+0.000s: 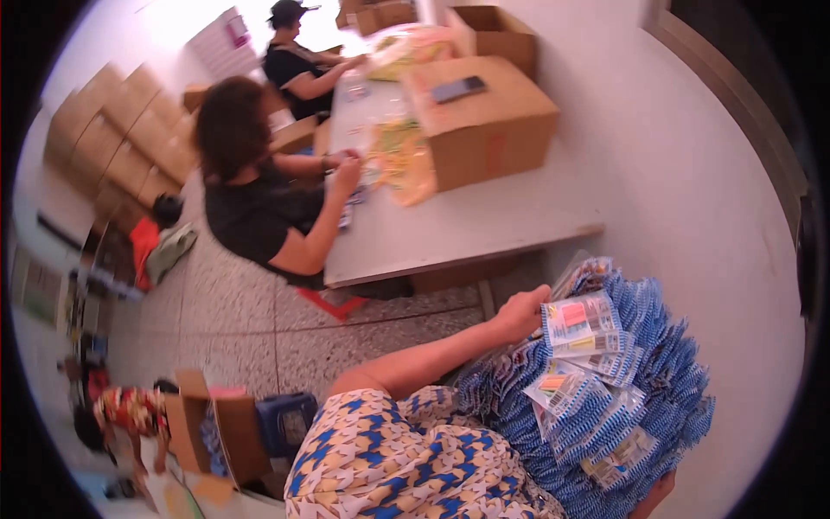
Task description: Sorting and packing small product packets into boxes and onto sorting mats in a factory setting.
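Note:
A large heap of small blue-and-white striped packets (666,363) fills the lower right, bulging in front of my body. Several packets on top lie face up, with clear fronts and coloured contents; one is a pink-filled packet (581,318). Clear plastic, seemingly a bag (566,270), shows along the heap's far left edge. My left hand (523,314) is closed at that edge, its fingertips partly hidden, gripping the plastic. Low on the heap's near right side, only part of my right hand (659,493) shows, its fingers hidden beneath the packets.
Ahead stands a white table (467,229) bearing a closed carton (493,121), a phone (458,88) and yellow plastic packaging (402,160). Two people in black sit along its left side. A wall (718,259) runs close on the right. Open cartons (233,437) and another person are lower left.

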Motion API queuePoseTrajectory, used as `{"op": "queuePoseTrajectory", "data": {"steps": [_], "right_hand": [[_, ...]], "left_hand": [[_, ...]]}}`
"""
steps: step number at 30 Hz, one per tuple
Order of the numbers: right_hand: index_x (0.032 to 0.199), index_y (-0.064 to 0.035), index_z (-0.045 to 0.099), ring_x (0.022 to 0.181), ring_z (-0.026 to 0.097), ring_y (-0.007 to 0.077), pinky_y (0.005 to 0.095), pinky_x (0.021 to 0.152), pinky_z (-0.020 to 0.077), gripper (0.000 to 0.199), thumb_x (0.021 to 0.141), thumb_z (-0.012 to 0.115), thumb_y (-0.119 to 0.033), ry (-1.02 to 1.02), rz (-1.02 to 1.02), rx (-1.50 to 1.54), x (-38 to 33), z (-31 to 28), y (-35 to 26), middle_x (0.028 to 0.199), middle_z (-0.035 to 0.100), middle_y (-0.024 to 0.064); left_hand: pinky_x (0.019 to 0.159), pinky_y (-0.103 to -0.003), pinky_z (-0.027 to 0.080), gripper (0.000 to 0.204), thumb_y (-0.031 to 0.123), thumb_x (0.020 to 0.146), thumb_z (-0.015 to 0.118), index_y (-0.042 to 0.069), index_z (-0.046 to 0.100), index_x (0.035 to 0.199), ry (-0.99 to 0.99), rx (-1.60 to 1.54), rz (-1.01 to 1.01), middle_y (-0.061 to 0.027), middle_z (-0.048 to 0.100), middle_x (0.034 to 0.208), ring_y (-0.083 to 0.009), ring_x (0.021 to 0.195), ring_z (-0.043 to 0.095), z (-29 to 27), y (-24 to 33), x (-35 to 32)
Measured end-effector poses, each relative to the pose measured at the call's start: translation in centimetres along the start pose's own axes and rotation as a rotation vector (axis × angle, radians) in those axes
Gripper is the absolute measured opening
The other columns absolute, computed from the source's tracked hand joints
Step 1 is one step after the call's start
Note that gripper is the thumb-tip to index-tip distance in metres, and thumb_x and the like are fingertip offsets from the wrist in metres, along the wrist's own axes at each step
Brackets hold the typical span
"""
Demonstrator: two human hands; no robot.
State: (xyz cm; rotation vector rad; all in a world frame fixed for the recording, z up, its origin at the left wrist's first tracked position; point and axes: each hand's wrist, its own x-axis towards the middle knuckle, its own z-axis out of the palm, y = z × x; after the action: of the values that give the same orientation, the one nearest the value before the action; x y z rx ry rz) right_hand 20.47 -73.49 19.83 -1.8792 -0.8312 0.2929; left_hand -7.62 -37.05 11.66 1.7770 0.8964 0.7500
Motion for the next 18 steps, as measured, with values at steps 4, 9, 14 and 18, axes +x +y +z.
{"op": "queuePoseTrajectory", "data": {"steps": [4, 9, 14, 18], "right_hand": [[0.118, 0.0064, 0.055, 0.096, 0.056, 0.0212, 0.0335, 0.084, 0.0454, 0.032, 0.091, 0.051, -0.011, -0.186, -0.129, 0.08, 3.9, -2.8, 2.2, 0.107, 0.061, 0.0127], [0.117, 0.006, 0.055, 0.095, 0.056, 0.0211, 0.034, 0.083, 0.0458, 0.032, 0.091, 0.051, -0.012, -0.308, -0.29, 0.112, 5.5, -5.6, -1.1, 0.106, 0.061, 0.0121], [0.117, 0.0056, 0.055, 0.094, 0.056, 0.0207, 0.0338, 0.083, 0.046, 0.032, 0.091, 0.051, -0.012, -0.399, -0.337, 0.117, 4.0, -6.5, -8.6, 0.105, 0.061, 0.0115], [0.118, 0.0043, 0.055, 0.093, 0.056, 0.0205, 0.0341, 0.082, 0.0462, 0.031, 0.091, 0.051, -0.011, -0.489, -0.331, 0.005, 5.8, -8.3, -11.3, 0.105, 0.061, 0.0097]], "left_hand": [[0.067, -0.049, 0.045, 0.028, 0.028, 0.083, 0.062, 0.004, 0.047, 0.088, 0.18, 0.006, -0.03, -0.0217, 0.062, 0.082, -0.0422, 0.084, 0.059, -1.5, 4.7, -4.9], [0.065, -0.044, 0.045, 0.024, 0.023, 0.084, 0.061, 0.004, 0.048, 0.09, 0.362, 0.046, -0.006, -0.0218, 0.06, 0.079, -0.0409, 0.08, 0.06, -3.7, 9.2, -10.8], [0.064, -0.045, 0.044, 0.03, 0.031, 0.083, 0.061, 0.004, 0.048, 0.088, 0.493, 0.121, -0.004, -0.0202, 0.06, 0.077, -0.0399, 0.078, 0.06, -6.3, 13.4, -17.2], [0.065, -0.046, 0.044, 0.032, 0.032, 0.083, 0.061, 0.004, 0.048, 0.088, 0.59, 0.038, -0.052, -0.0214, 0.06, 0.078, -0.0412, 0.078, 0.059, -8.3, 16.1, -23.7]]}}
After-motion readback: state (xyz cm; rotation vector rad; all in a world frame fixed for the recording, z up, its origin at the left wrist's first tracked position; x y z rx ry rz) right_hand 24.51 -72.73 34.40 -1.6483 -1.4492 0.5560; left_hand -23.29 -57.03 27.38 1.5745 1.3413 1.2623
